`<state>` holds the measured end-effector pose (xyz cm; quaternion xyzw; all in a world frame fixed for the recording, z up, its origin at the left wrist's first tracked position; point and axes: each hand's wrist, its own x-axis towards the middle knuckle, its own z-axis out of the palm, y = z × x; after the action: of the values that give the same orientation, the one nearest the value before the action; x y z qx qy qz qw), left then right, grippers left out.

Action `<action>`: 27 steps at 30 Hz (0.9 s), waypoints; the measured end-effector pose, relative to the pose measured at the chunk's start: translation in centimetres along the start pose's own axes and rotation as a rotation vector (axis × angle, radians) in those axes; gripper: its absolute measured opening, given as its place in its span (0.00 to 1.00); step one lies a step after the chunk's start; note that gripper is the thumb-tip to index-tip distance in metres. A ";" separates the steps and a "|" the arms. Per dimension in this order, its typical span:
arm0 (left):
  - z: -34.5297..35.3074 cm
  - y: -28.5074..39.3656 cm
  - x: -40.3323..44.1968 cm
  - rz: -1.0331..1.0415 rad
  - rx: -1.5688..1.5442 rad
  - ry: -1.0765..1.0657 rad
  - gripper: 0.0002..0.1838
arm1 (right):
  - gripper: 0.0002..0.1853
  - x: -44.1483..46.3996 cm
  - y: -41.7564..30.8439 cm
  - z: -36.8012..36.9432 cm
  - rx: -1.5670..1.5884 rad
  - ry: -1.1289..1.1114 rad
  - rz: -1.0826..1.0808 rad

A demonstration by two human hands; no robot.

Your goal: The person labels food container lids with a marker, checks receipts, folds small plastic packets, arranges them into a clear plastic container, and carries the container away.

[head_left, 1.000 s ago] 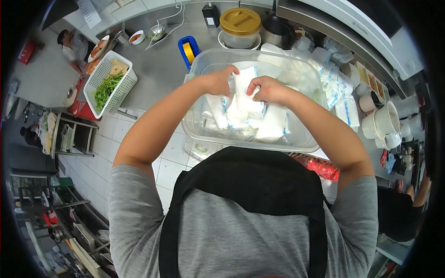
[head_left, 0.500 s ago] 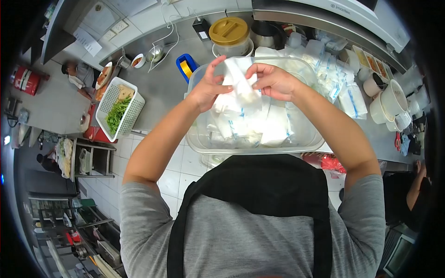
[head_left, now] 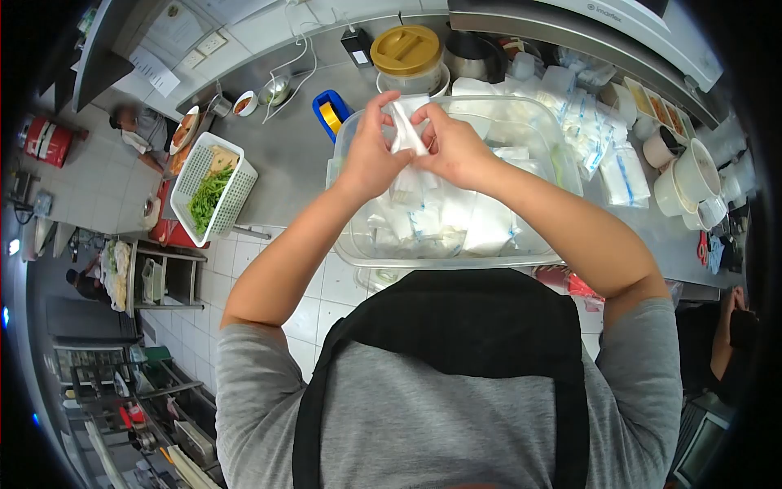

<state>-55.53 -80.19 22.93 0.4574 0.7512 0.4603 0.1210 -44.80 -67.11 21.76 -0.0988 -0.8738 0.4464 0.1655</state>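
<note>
Both hands work on one thin white plastic bag (head_left: 409, 130), held above a large clear plastic tub (head_left: 456, 263). My left hand (head_left: 373, 155) pinches its left side, thumb pointing inward. From the other side my right hand (head_left: 456, 147) grips the gathered upper part with bent fingers. The bag's neck is bunched between the two hands, and its lower part hangs toward the tub. Inside the tub lie several white packets (head_left: 489, 224) with blue tape strips. What the held bag contains cannot be made out.
A blue tape dispenser (head_left: 329, 112) stands left of the tub, near a gold-lidded container (head_left: 406, 53). More taped packets (head_left: 623, 175) lie to the right, beside white tubs (head_left: 696, 171). A white basket of greens (head_left: 210, 200) is at left. Other people (head_left: 147, 126) are nearby.
My right hand has moved left, closer to my left hand. The bag's top, spread wider before, is now gathered into a narrow neck.
</note>
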 end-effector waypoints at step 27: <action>1.5 1.4 -1.5 0.228 0.311 0.158 0.22 | 0.12 1.8 1.9 2.4 0.586 0.418 0.196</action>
<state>-53.02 -80.31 22.89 0.5151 0.7637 0.3839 -0.0632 -47.30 -67.18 19.29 -0.2194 -0.6428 0.6615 0.3179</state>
